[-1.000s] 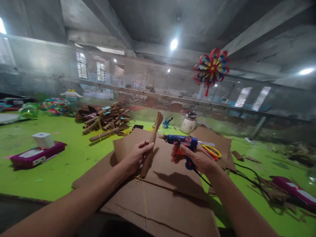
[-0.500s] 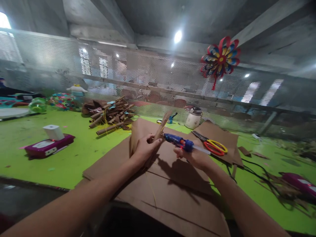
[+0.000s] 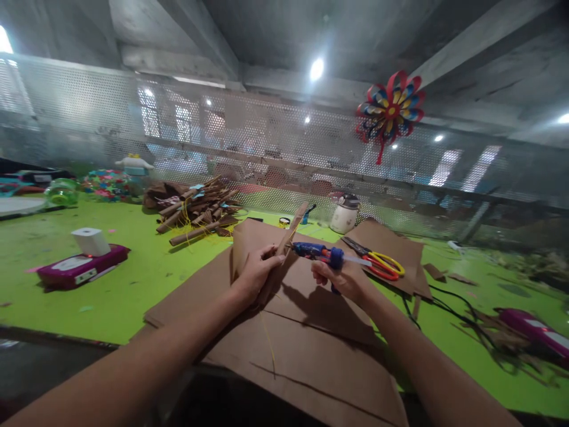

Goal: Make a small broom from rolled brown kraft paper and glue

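My left hand (image 3: 256,271) is closed around a folded strip of brown paper (image 3: 293,225), which stands up at a slant. My right hand (image 3: 342,277) grips a blue hot glue gun (image 3: 316,251), with a clear glue stick (image 3: 358,260) jutting from its back end. The gun's nozzle points left and meets the paper strip, or nearly so; I cannot tell if it touches. Beneath both hands lie large sheets of brown kraft paper (image 3: 329,350). A thin yellow string (image 3: 269,344) hangs down over them from near my left hand.
Scissors (image 3: 377,261) with red and yellow handles lie on brown paper at right. Rolled brown paper tubes (image 3: 200,213) are piled back left. Purple power strips (image 3: 80,270) sit on the green table (image 3: 133,296); black cables run at right. A white jar (image 3: 345,214) stands behind.
The glue gun's nozzle has come slightly closer to the paper strip. My hands keep their holds, and the whole view has shifted a little.
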`<action>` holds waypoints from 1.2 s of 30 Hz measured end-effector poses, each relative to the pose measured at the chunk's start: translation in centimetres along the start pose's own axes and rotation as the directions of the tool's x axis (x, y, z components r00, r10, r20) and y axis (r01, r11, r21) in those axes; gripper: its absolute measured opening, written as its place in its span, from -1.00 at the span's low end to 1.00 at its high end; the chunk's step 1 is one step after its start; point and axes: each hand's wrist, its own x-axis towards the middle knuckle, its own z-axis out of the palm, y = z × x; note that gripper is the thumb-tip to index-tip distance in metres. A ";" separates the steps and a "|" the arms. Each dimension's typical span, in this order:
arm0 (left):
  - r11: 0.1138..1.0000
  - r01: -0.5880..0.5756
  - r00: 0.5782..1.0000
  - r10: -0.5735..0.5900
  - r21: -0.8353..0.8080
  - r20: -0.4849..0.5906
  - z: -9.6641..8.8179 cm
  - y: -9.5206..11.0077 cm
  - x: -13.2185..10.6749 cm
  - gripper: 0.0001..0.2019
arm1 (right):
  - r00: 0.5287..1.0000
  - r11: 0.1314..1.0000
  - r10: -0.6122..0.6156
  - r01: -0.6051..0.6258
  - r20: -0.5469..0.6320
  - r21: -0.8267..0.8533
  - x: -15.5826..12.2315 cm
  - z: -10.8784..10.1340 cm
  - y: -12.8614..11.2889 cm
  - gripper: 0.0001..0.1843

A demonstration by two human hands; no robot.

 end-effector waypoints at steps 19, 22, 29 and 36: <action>0.993 0.058 0.998 -0.056 -0.103 0.019 0.3 0.1 -0.5 -0.80 | 0.993 0.996 0.089 -0.087 -0.077 0.032 0.2 0.4 0.4 -0.52; 0.994 0.058 0.998 -0.058 -0.097 0.006 0.3 0.1 -0.5 -0.82 | 0.992 0.995 0.094 -0.091 -0.085 0.036 0.3 0.4 0.7 -0.53; 0.992 0.064 0.998 -0.063 -0.107 0.013 0.2 0.2 -0.6 -0.82 | 0.995 0.995 0.091 -0.089 -0.042 0.038 0.3 0.4 1.3 -0.51; 0.993 0.065 0.998 -0.064 -0.095 0.020 0.3 0.3 -0.6 -0.84 | 0.995 0.996 0.084 -0.082 -0.053 0.040 0.4 0.5 1.5 -0.51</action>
